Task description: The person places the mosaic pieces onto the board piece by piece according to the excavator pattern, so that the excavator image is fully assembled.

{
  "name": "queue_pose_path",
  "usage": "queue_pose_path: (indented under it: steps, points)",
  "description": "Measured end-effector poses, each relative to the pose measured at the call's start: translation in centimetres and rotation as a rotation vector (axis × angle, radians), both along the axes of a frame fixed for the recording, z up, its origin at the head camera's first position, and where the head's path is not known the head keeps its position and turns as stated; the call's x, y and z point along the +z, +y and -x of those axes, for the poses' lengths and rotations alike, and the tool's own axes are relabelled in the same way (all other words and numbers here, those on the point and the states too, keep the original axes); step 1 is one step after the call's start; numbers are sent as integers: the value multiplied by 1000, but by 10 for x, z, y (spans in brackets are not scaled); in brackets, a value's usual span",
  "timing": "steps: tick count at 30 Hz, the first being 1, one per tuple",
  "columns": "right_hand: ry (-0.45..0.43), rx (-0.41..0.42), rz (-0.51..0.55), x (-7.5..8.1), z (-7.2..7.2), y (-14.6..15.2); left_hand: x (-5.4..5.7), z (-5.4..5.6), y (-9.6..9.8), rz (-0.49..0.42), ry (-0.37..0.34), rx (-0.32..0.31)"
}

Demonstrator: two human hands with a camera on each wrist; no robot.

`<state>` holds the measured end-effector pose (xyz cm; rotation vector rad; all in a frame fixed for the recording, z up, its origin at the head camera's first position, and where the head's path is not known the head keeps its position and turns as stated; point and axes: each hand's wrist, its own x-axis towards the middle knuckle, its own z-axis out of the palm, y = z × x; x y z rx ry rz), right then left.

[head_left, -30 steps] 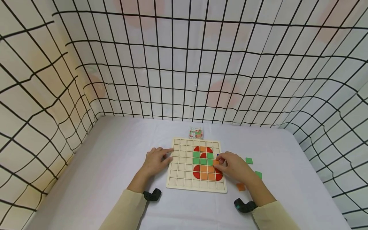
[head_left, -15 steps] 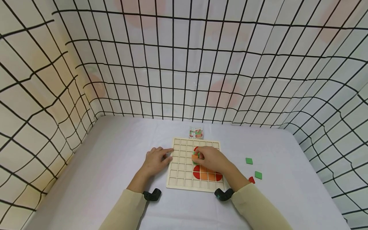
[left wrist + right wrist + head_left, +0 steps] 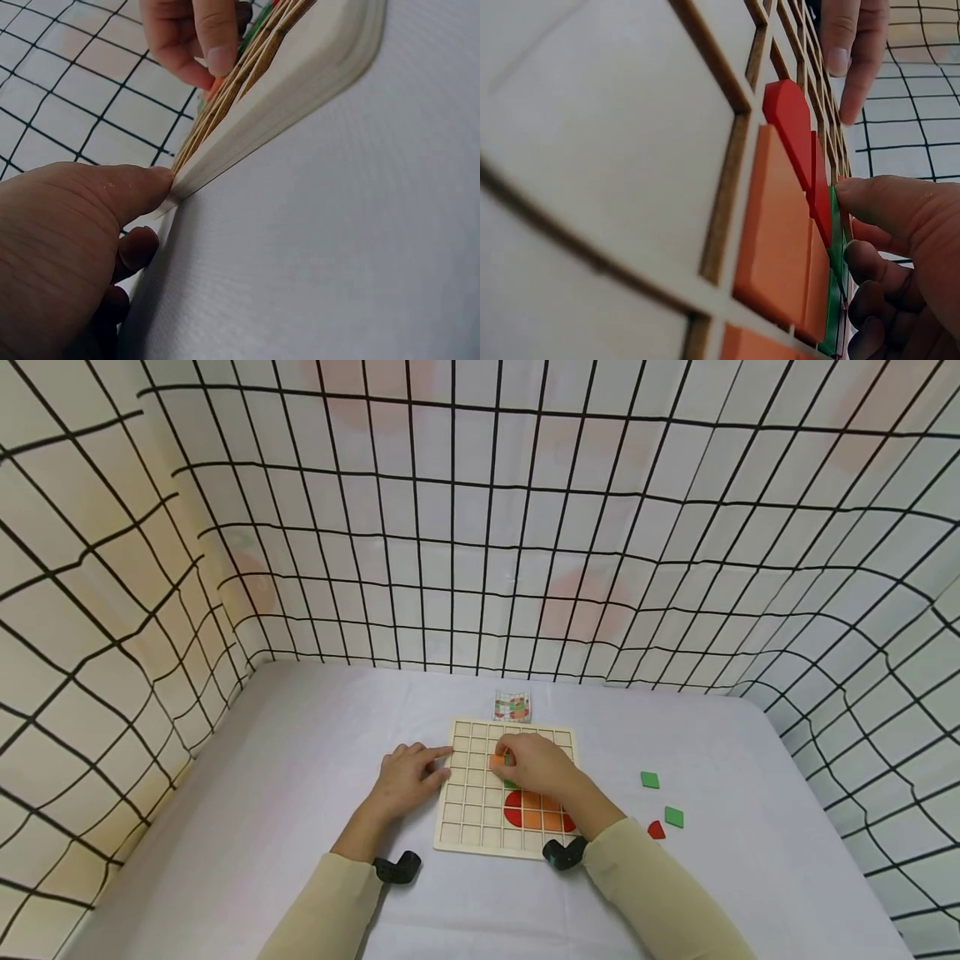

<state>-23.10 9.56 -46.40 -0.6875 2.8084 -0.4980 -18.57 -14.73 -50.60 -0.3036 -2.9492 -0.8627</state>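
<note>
My right hand [image 3: 536, 764] pinches a square orange tile [image 3: 498, 761] between thumb and fingertips, low over the wooden grid board [image 3: 468, 837]. Beneath and beside this hand, tiles fill several cells: a rounded red piece [image 3: 513, 808], orange squares [image 3: 772, 225] and green squares [image 3: 832, 277]; part of them is hidden by the hand. At the board's left edge rests my left hand [image 3: 408, 781], index fingertip and thumb [image 3: 142, 187] touching the rim, with no tile in it.
To the right of the board lie a green tile [image 3: 649, 780], another green tile [image 3: 674, 817] and a red piece [image 3: 656, 830]. A small patterned card [image 3: 512, 706] sits behind the board. Black-lined grid walls [image 3: 480, 568] enclose the white table [image 3: 300, 735] at the back and sides.
My right hand has travelled left across the board, carrying the orange tile from its right side to the cells left of the green tiles. The left hand stays in place.
</note>
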Motion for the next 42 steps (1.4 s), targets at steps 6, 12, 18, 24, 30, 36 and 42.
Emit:
queue_pose_path:
  steps: [6,12,18,24,30,36,42]
  points:
    - [8,-3,5,-4,3,0,2,-1,0,-7,-8,5]
    - [1,-1,2,-5,4,-1,2,-1,1,-9,-15,3]
    - [-2,0,21,-3,3,0,1,1,0,-10,-18,5]
    - [24,-23,79,-2,-1,20,0,1,0,-5,-1,2]
    - [-23,-125,78,2,-6,60,0,0,0,1,3,3]
    - [-58,-243,54,5,-15,111,0,0,0,-1,5,5]
    - [-41,-328,67,-5,-23,167,-1,0,0,2,10,5]
